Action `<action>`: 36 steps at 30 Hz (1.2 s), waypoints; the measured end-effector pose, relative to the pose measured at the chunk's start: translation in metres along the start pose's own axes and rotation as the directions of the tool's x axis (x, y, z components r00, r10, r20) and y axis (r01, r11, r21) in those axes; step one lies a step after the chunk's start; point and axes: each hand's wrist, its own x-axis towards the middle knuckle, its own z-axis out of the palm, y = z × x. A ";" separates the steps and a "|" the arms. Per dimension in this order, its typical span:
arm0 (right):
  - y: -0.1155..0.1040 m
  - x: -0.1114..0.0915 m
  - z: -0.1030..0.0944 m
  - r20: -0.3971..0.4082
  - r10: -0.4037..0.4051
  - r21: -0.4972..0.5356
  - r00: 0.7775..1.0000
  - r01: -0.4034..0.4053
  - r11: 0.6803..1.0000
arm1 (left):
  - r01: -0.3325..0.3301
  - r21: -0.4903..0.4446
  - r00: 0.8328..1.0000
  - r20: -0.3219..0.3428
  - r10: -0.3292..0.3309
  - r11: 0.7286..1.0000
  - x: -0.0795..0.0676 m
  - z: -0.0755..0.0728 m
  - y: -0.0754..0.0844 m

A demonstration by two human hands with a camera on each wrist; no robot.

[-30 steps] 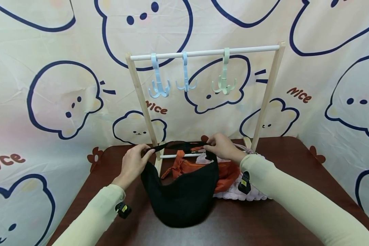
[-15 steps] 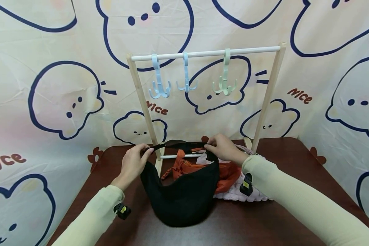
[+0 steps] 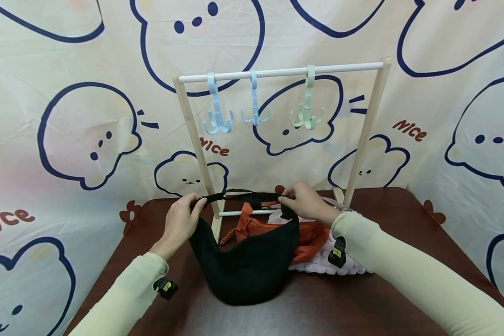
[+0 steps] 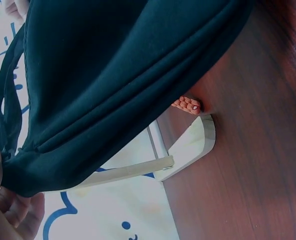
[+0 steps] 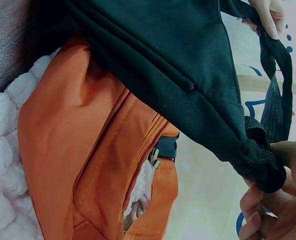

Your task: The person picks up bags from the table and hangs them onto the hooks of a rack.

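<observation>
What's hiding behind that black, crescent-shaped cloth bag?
Behind the black, crescent-shaped cloth bag are an orange zipped fabric bag, a pale, puffy cloth item and a wooden rack with white rods. The black bag covers part of the orange one; that part can't be seen.

The left hand (image 3: 177, 226) and right hand (image 3: 307, 203) pinch the strap (image 3: 256, 199) of a black bag (image 3: 248, 273), its body below their fingers. Beneath the right fingers lie an orange bag (image 3: 312, 240) and bumpy pale fabric (image 3: 319, 267); above both hands' fingers stretches a white bar (image 3: 281, 73) carrying hooks (image 3: 307, 112).
</observation>
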 end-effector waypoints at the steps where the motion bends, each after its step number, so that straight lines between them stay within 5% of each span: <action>1: -0.001 0.000 0.000 -0.001 0.000 0.002 1.000 0.000 1.000 | -0.002 0.001 1.000 -0.002 0.002 1.000 0.000 0.000 0.000; 36: -0.021 0.002 -0.009 -0.001 -0.031 0.038 1.000 0.031 0.999 | -0.015 -0.077 0.998 -0.057 0.010 0.997 0.009 -0.016 0.005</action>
